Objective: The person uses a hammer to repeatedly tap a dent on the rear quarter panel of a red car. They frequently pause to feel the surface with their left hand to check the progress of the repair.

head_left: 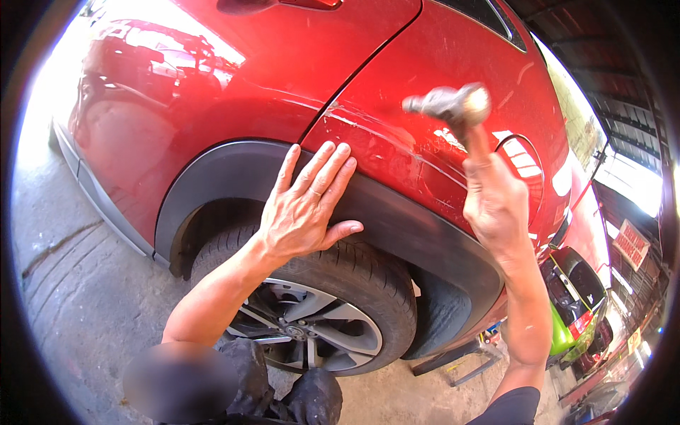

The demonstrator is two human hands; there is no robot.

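Observation:
My left hand [303,209] lies with its fingers stretched out on the dark wheel arch trim [404,209] of a red car, fingertips at the trim's upper edge. In my right hand [496,202] is a hammer [453,105], gripped by its handle. The hammer head is raised in front of the red rear quarter panel [453,57] and smeared by motion; I cannot tell whether it touches the paint. Pale scrapes [372,127] run across the panel between the door seam and the round fuel flap [524,163]. Below my left hand is the tyre [386,290] with its alloy rim [312,322].
A red car door [269,71] adjoins the panel at the left. Concrete floor [78,297] stretches along the car's left side. A metal stand [467,361] is low behind the wheel. Farther right are a green car [567,312] and a red-and-white sign [630,244].

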